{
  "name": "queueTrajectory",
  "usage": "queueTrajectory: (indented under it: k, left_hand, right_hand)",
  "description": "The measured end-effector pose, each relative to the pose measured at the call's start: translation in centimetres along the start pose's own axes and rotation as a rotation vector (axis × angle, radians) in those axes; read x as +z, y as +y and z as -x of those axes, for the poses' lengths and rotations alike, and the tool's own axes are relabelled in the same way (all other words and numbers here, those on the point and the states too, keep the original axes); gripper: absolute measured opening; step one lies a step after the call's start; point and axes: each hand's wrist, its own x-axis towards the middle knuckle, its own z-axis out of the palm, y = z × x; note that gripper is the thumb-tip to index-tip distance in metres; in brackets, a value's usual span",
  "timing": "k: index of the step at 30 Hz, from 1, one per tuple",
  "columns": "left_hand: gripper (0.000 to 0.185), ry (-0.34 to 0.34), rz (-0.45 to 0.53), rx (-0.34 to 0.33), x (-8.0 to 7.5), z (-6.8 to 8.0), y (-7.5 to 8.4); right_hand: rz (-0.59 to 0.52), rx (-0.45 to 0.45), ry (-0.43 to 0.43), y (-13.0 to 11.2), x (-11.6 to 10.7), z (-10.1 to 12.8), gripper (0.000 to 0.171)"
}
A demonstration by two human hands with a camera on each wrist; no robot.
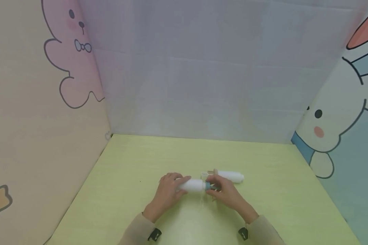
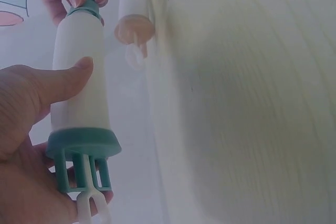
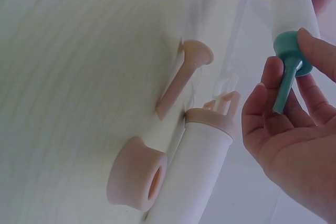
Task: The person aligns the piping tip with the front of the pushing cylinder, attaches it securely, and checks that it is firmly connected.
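Your left hand (image 1: 167,190) grasps a white tube (image 1: 194,185), its thumb laid across the barrel. Your right hand (image 1: 225,194) pinches the green cap (image 3: 289,45) at the tube's far end, with a thin green rod (image 3: 284,87) sticking out past it toward your right palm. The tube lies sideways between your hands, in front of you; whether it touches the table is unclear. At its left end sits a green pronged base (image 2: 84,145), with a white forked piece (image 2: 92,203) among the prongs.

Just beyond your right hand lies a 2nd white tube (image 1: 228,176), with a pink pronged end (image 3: 210,120) on its left and a bare neck on its right. A pink ring (image 3: 137,174) and a pink flared rod (image 3: 181,77) lie loose near it.

Judging by this, the green set looks whole or nearly so, though how firmly its cap is seated cannot be told; the pink set is in part together, with its ring and rod left off.

Counted: 2 white tubes, 2 pronged ends, 2 rods, 1 green cap, 1 loose pink ring, and at least 1 forked piece. All are on or above 1 yellow-green table (image 1: 119,177), with cartoon-printed walls (image 1: 355,163) at the sides.
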Motion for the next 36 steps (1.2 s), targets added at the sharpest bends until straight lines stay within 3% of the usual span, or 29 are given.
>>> queueTrajectory:
  k: [13, 28, 36]
  left_hand:
    - [0.047, 0.019, 0.001, 0.029, 0.5, -0.2, 0.6]
    - [0.046, -0.02, 0.034, 0.004, 0.5, -0.3, 1.1]
    - [0.047, -0.017, 0.048, -0.003, 0.4, -0.3, 1.2]
  right_hand:
    - [0.0, -0.006, 0.011, 0.5, -0.2, 0.4, 0.031]
    - [-0.055, -0.029, -0.01, 0.2, -0.8, 0.9, 0.034]
    - [0.015, 0.01, -0.035, 0.6, -0.9, 0.5, 0.036]
